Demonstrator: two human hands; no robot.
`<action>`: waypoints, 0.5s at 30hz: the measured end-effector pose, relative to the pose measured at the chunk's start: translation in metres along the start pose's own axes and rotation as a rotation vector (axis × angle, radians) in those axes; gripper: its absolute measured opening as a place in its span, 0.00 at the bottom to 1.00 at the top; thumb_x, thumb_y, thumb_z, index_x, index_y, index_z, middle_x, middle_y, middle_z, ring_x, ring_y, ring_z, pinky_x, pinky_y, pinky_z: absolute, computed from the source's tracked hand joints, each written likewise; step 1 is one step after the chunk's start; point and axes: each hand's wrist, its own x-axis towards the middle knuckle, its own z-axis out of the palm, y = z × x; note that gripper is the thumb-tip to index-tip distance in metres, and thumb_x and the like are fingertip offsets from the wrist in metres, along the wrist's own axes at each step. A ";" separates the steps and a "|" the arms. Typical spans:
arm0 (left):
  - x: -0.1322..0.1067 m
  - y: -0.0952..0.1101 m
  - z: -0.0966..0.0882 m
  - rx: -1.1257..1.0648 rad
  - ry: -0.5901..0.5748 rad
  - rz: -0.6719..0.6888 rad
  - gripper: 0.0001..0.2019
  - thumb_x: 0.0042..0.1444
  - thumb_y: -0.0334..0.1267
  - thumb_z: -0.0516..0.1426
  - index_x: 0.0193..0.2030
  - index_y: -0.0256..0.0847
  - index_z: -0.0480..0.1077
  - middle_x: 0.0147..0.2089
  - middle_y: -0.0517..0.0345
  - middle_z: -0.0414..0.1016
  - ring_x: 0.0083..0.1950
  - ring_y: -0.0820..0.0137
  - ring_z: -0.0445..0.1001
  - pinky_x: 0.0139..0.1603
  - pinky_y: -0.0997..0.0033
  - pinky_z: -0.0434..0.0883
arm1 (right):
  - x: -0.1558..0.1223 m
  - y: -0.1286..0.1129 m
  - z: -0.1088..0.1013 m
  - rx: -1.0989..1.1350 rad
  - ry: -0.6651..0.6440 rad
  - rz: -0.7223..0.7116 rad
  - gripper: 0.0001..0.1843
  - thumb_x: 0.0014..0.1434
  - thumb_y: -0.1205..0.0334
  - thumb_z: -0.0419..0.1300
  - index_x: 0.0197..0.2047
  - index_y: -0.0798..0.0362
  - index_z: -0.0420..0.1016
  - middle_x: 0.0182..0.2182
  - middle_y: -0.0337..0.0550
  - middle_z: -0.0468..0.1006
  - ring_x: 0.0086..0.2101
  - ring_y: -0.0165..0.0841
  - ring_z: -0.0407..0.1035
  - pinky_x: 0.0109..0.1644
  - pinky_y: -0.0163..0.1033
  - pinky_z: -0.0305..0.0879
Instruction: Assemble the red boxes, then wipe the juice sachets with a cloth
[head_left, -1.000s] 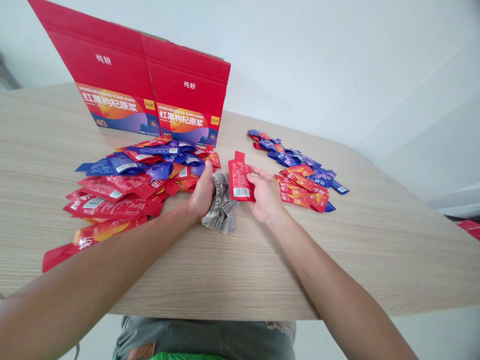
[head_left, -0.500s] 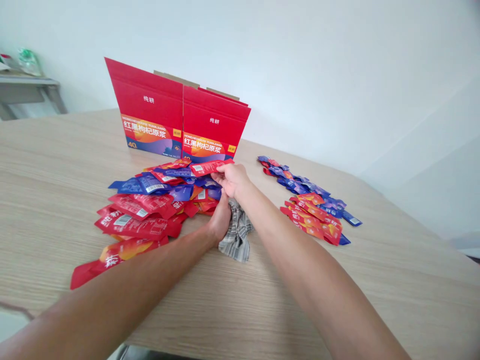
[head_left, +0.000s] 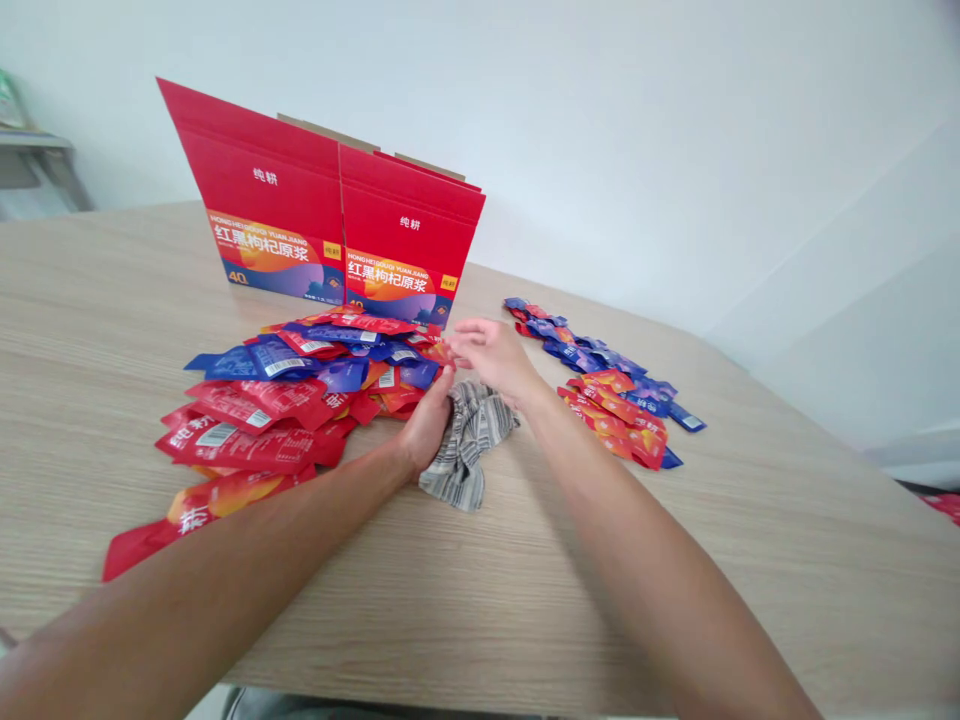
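My left hand (head_left: 429, 430) lies on edge against the right side of a heap of red and blue sachets (head_left: 274, 445). Its thumb points up, but the other fingers are out of sight behind it, so what they grip is unclear. Just above and to the right, my right hand (head_left: 495, 358) hovers with loosely bent fingers apart and nothing visible in them. A crumpled grey striped cloth (head_left: 466, 440) lies under and between my hands. Red and orange sachets show just beyond my left thumb.
Behind the heap stand two red printed cartons (head_left: 266, 185) with raised flaps, side by side. To the right, a second group of red and blue sachets (head_left: 600, 365) runs diagonally over the wooden table (head_left: 480, 600). A white wall (head_left: 637, 150) is behind.
My right hand has let go of a red sachet, which now lies on top of the heap, and has drawn back to the right. The view has shifted slightly right.
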 end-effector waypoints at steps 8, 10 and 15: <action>-0.016 0.008 0.012 0.083 0.100 -0.154 0.36 0.80 0.57 0.46 0.72 0.29 0.78 0.54 0.34 0.90 0.50 0.45 0.91 0.61 0.46 0.85 | -0.045 0.048 -0.155 -1.163 -0.064 0.157 0.32 0.66 0.78 0.64 0.73 0.63 0.76 0.68 0.66 0.82 0.65 0.48 0.81 0.68 0.45 0.72; -0.016 0.008 0.015 0.104 0.120 -0.148 0.36 0.80 0.57 0.45 0.72 0.29 0.78 0.53 0.35 0.90 0.49 0.45 0.91 0.60 0.46 0.85 | -0.052 0.059 -0.175 -1.258 -0.090 0.252 0.33 0.65 0.80 0.62 0.73 0.64 0.75 0.68 0.66 0.82 0.66 0.49 0.79 0.67 0.43 0.72; -0.016 0.009 0.019 0.152 0.115 -0.139 0.36 0.80 0.55 0.44 0.73 0.29 0.78 0.54 0.34 0.90 0.51 0.45 0.91 0.61 0.45 0.85 | -0.057 0.073 -0.181 -1.283 -0.090 0.277 0.32 0.68 0.74 0.65 0.74 0.63 0.74 0.69 0.66 0.81 0.65 0.49 0.79 0.62 0.42 0.73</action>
